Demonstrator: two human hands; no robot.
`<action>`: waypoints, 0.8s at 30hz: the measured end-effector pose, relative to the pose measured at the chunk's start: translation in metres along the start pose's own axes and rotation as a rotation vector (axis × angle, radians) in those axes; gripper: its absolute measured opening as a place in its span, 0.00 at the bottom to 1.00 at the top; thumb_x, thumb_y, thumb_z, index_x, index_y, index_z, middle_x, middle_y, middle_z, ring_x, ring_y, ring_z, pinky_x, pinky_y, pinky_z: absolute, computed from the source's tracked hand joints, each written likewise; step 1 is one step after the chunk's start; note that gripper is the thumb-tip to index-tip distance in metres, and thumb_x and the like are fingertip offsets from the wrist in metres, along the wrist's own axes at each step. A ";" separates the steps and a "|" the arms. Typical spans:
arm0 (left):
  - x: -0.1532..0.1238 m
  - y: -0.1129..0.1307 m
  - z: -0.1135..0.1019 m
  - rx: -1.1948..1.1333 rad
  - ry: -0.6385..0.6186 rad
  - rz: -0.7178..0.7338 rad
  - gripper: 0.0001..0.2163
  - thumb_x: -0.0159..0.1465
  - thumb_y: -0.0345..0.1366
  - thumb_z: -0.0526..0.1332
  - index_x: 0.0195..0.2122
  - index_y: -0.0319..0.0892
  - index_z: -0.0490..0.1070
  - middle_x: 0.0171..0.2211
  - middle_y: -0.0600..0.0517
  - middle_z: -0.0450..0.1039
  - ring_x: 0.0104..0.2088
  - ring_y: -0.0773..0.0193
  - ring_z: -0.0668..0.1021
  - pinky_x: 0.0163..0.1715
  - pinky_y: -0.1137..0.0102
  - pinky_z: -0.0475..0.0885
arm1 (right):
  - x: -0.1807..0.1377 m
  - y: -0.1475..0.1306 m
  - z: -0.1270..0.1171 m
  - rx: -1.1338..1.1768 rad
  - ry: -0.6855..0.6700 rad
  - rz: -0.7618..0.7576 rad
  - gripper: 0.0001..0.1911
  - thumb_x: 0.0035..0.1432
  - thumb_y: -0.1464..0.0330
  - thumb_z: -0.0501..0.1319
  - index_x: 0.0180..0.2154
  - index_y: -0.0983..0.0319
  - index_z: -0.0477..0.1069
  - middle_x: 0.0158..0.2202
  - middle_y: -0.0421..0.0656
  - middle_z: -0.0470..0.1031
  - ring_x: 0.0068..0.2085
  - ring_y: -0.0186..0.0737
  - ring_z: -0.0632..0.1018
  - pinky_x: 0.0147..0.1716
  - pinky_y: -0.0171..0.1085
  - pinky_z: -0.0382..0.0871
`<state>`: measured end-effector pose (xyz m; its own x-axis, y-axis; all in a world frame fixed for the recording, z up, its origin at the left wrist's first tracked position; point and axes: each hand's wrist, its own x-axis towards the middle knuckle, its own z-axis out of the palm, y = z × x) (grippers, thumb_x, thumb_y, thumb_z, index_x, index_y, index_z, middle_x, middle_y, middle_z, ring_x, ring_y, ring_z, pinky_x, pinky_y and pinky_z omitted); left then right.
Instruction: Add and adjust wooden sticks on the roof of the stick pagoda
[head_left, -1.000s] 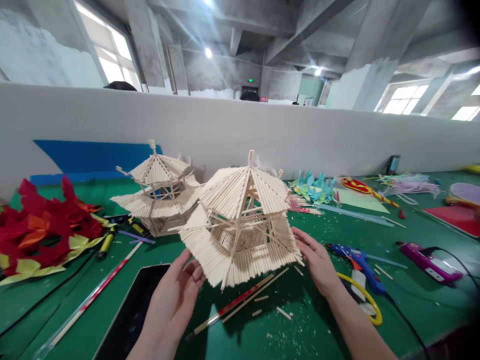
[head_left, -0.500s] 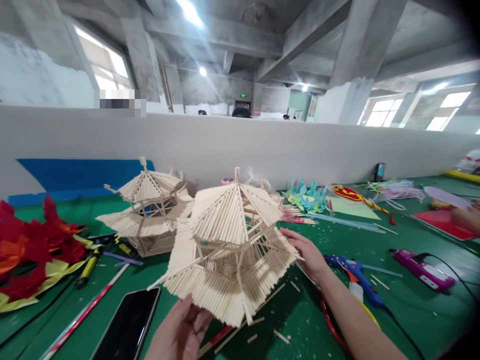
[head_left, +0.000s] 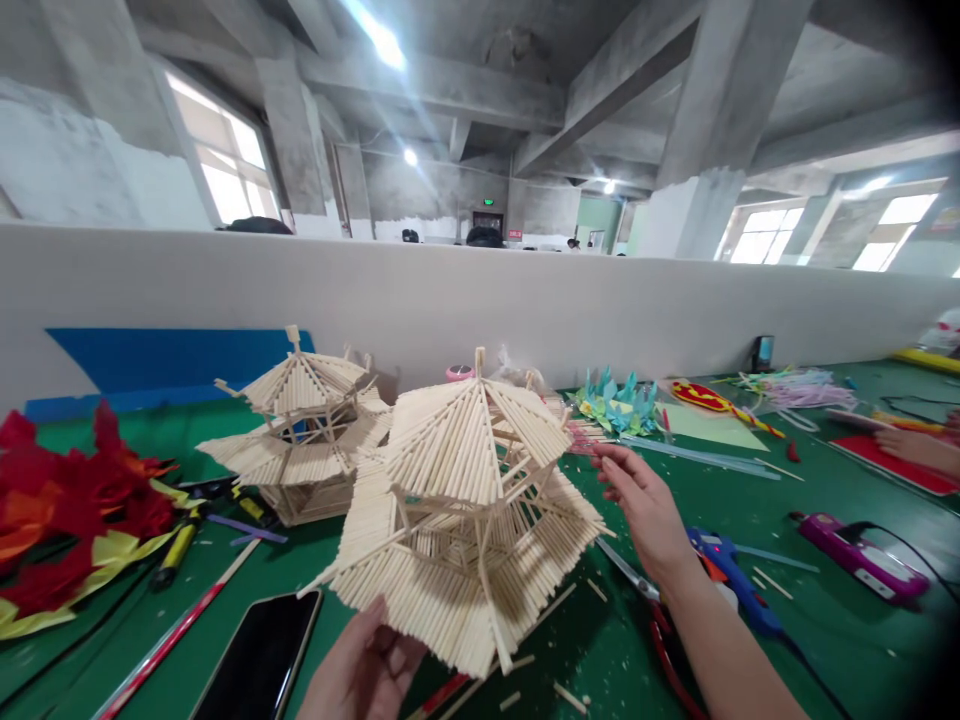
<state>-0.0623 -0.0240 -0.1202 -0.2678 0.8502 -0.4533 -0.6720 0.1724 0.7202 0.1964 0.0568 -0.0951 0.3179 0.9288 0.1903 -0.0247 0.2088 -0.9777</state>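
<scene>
A two-tiered pagoda model [head_left: 450, 590] made of pale wooden sticks stands in front of me, slightly tilted. My left hand [head_left: 367, 655] grips the front left edge of its lower roof, thumb on top and the other fingers partly hidden under it. Just right of the model, my right hand [head_left: 637, 500] is in the air with loosely bent fingers, apart from the roof and holding nothing. Below that wrist lie red-handled pliers or scissors [head_left: 660, 625], partly covered by my forearm. A second stick pagoda [head_left: 307, 460] sits behind on the left.
A phone [head_left: 259, 655] lies at front left, near red paper pieces [head_left: 90, 500]. On the right are a blue glue gun [head_left: 731, 575] and a purple device [head_left: 862, 560] with a cord. A white partition [head_left: 525, 300] runs behind. Another person's hand [head_left: 922, 450] shows at far right.
My right hand has let go of the pagoda's right edge and moved up and right. My left hand keeps its hold. The view has shifted slightly.
</scene>
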 end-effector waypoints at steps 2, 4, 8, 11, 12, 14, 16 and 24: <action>0.001 0.001 -0.001 0.002 -0.053 -0.017 0.03 0.53 0.27 0.63 0.24 0.39 0.73 0.19 0.51 0.73 0.22 0.63 0.75 0.24 0.68 0.76 | -0.007 0.007 -0.003 -0.017 0.051 0.017 0.21 0.44 0.54 0.64 0.39 0.59 0.71 0.40 0.42 0.73 0.43 0.44 0.71 0.37 0.36 0.65; 0.001 0.001 -0.002 0.003 -0.041 -0.019 0.04 0.55 0.27 0.61 0.25 0.40 0.73 0.20 0.53 0.73 0.22 0.64 0.74 0.24 0.70 0.75 | -0.016 0.018 -0.009 -0.021 0.092 0.066 0.25 0.44 0.54 0.65 0.43 0.58 0.69 0.46 0.43 0.71 0.48 0.46 0.70 0.42 0.38 0.64; 0.000 0.002 0.001 0.012 0.008 -0.004 0.06 0.56 0.28 0.60 0.23 0.40 0.73 0.20 0.54 0.73 0.20 0.67 0.72 0.23 0.73 0.75 | -0.039 0.040 -0.017 0.000 0.087 0.218 0.29 0.46 0.52 0.63 0.49 0.57 0.66 0.50 0.45 0.71 0.50 0.48 0.70 0.44 0.41 0.66; 0.000 0.002 0.002 0.014 -0.022 0.001 0.05 0.56 0.27 0.60 0.24 0.40 0.73 0.22 0.53 0.74 0.22 0.66 0.73 0.24 0.73 0.75 | -0.050 0.047 -0.016 0.063 0.030 0.287 0.27 0.48 0.51 0.61 0.48 0.57 0.69 0.47 0.45 0.74 0.47 0.48 0.74 0.42 0.42 0.68; 0.000 0.002 0.002 0.017 -0.040 0.002 0.05 0.56 0.27 0.61 0.26 0.40 0.74 0.22 0.53 0.74 0.23 0.66 0.73 0.24 0.73 0.75 | -0.052 0.047 -0.015 0.091 0.011 0.293 0.26 0.48 0.51 0.60 0.47 0.57 0.69 0.46 0.44 0.75 0.46 0.48 0.75 0.42 0.42 0.69; 0.002 0.002 -0.001 0.020 -0.067 0.002 0.05 0.56 0.27 0.61 0.26 0.41 0.74 0.22 0.54 0.74 0.22 0.66 0.73 0.23 0.73 0.74 | -0.052 0.045 -0.012 0.144 -0.011 0.292 0.25 0.49 0.52 0.61 0.46 0.57 0.71 0.44 0.44 0.76 0.45 0.47 0.75 0.43 0.42 0.69; 0.005 0.002 -0.005 0.022 -0.074 0.004 0.05 0.56 0.27 0.61 0.25 0.41 0.74 0.21 0.55 0.73 0.21 0.68 0.72 0.21 0.74 0.73 | -0.052 0.043 -0.010 0.182 -0.012 0.289 0.23 0.48 0.53 0.62 0.44 0.58 0.72 0.42 0.44 0.77 0.44 0.47 0.76 0.42 0.42 0.69; 0.023 0.012 -0.007 0.038 -0.096 0.082 0.04 0.56 0.26 0.61 0.25 0.37 0.73 0.16 0.57 0.70 0.16 0.72 0.70 0.16 0.78 0.70 | -0.069 0.037 -0.009 0.269 0.004 0.312 0.21 0.47 0.58 0.65 0.43 0.59 0.71 0.37 0.42 0.78 0.39 0.43 0.77 0.34 0.35 0.70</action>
<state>-0.0811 -0.0055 -0.1256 -0.2517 0.9057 -0.3412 -0.6238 0.1178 0.7727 0.1822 -0.0028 -0.1453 0.2595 0.9592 -0.1123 -0.3671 -0.0096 -0.9301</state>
